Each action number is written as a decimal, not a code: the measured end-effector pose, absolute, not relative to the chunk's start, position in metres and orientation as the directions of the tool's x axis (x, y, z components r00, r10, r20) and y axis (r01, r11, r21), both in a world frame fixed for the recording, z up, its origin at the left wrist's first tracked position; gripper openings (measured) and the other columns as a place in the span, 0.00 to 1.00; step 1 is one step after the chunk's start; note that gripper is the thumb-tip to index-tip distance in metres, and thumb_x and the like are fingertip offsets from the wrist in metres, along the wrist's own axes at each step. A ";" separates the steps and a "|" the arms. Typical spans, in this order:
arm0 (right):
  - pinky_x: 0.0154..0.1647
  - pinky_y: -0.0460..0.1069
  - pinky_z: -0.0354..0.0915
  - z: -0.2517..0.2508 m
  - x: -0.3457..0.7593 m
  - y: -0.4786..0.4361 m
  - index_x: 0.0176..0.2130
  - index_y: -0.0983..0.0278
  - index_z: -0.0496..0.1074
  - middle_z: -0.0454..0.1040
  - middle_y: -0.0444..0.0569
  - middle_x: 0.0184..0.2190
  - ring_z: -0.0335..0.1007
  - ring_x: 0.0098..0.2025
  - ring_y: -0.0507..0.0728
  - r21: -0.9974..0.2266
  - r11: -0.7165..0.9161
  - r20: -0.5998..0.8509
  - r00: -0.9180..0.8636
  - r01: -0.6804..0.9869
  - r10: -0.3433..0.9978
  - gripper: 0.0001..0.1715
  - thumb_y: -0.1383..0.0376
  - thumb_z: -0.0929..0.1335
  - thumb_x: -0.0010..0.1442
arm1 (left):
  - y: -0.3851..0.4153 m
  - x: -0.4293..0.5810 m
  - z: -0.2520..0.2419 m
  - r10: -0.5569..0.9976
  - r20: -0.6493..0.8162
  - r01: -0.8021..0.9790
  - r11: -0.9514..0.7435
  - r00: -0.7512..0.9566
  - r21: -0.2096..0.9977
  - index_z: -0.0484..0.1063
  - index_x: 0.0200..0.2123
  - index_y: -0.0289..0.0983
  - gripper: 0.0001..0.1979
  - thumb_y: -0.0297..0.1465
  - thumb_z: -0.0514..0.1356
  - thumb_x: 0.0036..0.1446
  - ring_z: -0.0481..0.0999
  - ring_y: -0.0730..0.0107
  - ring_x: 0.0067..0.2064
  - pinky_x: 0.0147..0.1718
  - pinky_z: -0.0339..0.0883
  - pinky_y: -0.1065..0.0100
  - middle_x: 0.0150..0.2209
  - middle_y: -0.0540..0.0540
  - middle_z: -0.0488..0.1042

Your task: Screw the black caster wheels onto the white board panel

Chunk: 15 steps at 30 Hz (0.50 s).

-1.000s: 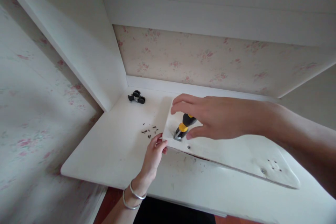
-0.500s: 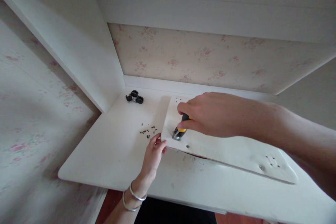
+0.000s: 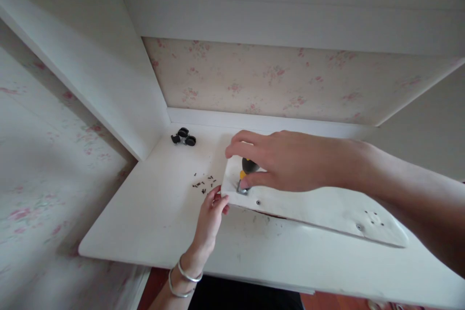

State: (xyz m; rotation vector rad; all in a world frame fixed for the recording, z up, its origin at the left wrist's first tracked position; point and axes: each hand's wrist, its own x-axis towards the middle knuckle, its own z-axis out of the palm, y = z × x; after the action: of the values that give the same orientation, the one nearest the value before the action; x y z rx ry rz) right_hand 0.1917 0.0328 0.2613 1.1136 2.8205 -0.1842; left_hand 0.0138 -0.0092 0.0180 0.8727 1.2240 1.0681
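Observation:
A long white board (image 3: pixel 298 208) lies on the white desk, with screw holes showing at its right end. My left hand (image 3: pixel 210 218) grips the board's left front corner between thumb and fingers. Over the board's left end is my right hand (image 3: pixel 279 160), its thumb and fingers spaced loosely around a short yellow-and-black screwdriver (image 3: pixel 250 164). The screwdriver stands at a small metal plate (image 3: pixel 242 191) near that corner; its tip is hidden. Part of the plate is covered by my thumb.
Several small dark screws (image 3: pixel 203 184) are scattered on the desk (image 3: pixel 152 213) left of the board. Black caster wheels (image 3: pixel 183 137) sit farther back. A white upright panel (image 3: pixel 101 68) rises at the left, and a shelf (image 3: pixel 254 14) overhangs the back.
My right hand's fingers have loosened and spread around the screwdriver handle, the index finger reaching further left. The screwdriver looks more upright. My left hand stays on the board's corner.

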 end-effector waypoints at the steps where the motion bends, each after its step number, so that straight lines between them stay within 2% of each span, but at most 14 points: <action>1: 0.31 0.51 0.59 0.262 0.193 0.033 0.57 0.55 0.66 0.72 0.51 0.53 0.73 0.36 0.57 -0.127 0.739 -0.168 -0.748 0.662 0.642 0.20 0.55 0.63 0.68 | -0.009 0.014 0.018 0.956 -0.294 -0.166 0.293 0.017 0.942 0.74 0.50 0.34 0.24 0.39 0.64 0.52 0.69 0.70 0.30 0.31 0.64 0.69 0.32 0.48 0.76; 2: 0.32 0.51 0.60 0.264 0.194 0.034 0.55 0.55 0.67 0.73 0.51 0.53 0.73 0.38 0.57 -0.148 0.744 -0.195 -0.757 0.652 0.624 0.18 0.57 0.63 0.68 | -0.009 0.014 0.018 0.955 -0.297 -0.172 0.295 0.019 0.940 0.73 0.50 0.34 0.24 0.39 0.65 0.52 0.69 0.71 0.30 0.30 0.64 0.69 0.33 0.48 0.76; 4: 0.32 0.52 0.59 0.266 0.194 0.034 0.48 0.58 0.71 0.76 0.51 0.45 0.73 0.37 0.58 -0.073 0.722 -0.213 -0.718 0.688 0.662 0.13 0.58 0.62 0.68 | -0.009 0.014 0.018 0.955 -0.296 -0.182 0.295 0.023 0.938 0.73 0.50 0.34 0.24 0.39 0.65 0.51 0.69 0.71 0.30 0.30 0.63 0.69 0.33 0.48 0.76; 6: 0.30 0.52 0.57 0.266 0.192 0.033 0.45 0.61 0.72 0.77 0.53 0.38 0.72 0.33 0.59 0.039 0.663 -0.178 -0.647 0.748 0.741 0.17 0.55 0.60 0.69 | -0.009 0.014 0.018 0.955 -0.296 -0.185 0.296 0.024 0.937 0.73 0.50 0.34 0.24 0.39 0.65 0.51 0.69 0.71 0.30 0.30 0.63 0.69 0.33 0.48 0.75; 7: 0.30 0.52 0.57 0.266 0.192 0.033 0.46 0.62 0.72 0.77 0.54 0.38 0.72 0.33 0.59 0.050 0.648 -0.160 -0.634 0.760 0.756 0.19 0.53 0.60 0.69 | -0.009 0.014 0.018 0.954 -0.298 -0.185 0.297 0.024 0.937 0.73 0.50 0.34 0.24 0.39 0.65 0.51 0.69 0.71 0.30 0.30 0.63 0.69 0.32 0.49 0.75; 8: 0.30 0.52 0.57 0.266 0.191 0.032 0.49 0.62 0.71 0.77 0.54 0.40 0.72 0.34 0.59 0.020 0.655 -0.153 -0.645 0.755 0.748 0.20 0.52 0.60 0.69 | -0.009 0.014 0.017 0.954 -0.299 -0.187 0.298 0.024 0.936 0.73 0.51 0.34 0.24 0.39 0.65 0.51 0.69 0.71 0.30 0.31 0.64 0.69 0.32 0.49 0.75; 10: 0.33 0.51 0.60 0.266 0.192 0.031 0.55 0.59 0.67 0.75 0.53 0.49 0.73 0.39 0.58 -0.126 0.711 -0.171 -0.721 0.692 0.671 0.19 0.55 0.62 0.68 | -0.010 0.013 0.016 0.955 -0.295 -0.195 0.294 0.024 0.936 0.74 0.51 0.35 0.24 0.39 0.65 0.51 0.69 0.71 0.30 0.31 0.64 0.69 0.32 0.49 0.75; 12: 0.35 0.50 0.60 0.266 0.193 0.032 0.56 0.56 0.67 0.74 0.50 0.52 0.73 0.43 0.57 -0.221 0.744 -0.182 -0.777 0.630 0.603 0.17 0.61 0.63 0.68 | -0.010 0.013 0.015 0.958 -0.285 -0.196 0.285 0.031 0.938 0.74 0.51 0.35 0.24 0.39 0.65 0.52 0.69 0.71 0.30 0.31 0.64 0.69 0.34 0.48 0.76; 13: 0.34 0.50 0.60 0.265 0.193 0.032 0.54 0.56 0.68 0.75 0.49 0.50 0.73 0.42 0.57 -0.207 0.745 -0.188 -0.773 0.634 0.605 0.15 0.61 0.63 0.68 | -0.010 0.013 0.014 0.959 -0.280 -0.190 0.282 0.036 0.940 0.74 0.51 0.35 0.24 0.39 0.65 0.52 0.69 0.71 0.30 0.30 0.64 0.69 0.34 0.48 0.76; 15: 0.30 0.51 0.57 0.263 0.193 0.033 0.48 0.59 0.70 0.78 0.50 0.41 0.73 0.36 0.58 -0.069 0.703 -0.180 -0.702 0.707 0.689 0.13 0.57 0.62 0.69 | -0.010 0.013 0.015 0.960 -0.276 -0.174 0.278 0.039 0.945 0.74 0.50 0.35 0.24 0.39 0.65 0.51 0.69 0.71 0.30 0.30 0.63 0.69 0.34 0.48 0.76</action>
State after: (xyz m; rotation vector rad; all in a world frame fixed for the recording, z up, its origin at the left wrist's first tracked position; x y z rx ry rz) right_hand 0.1931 0.0335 0.2629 1.1411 2.7682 -0.1993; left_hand 0.0127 -0.0095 0.0146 0.8804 1.1887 1.0705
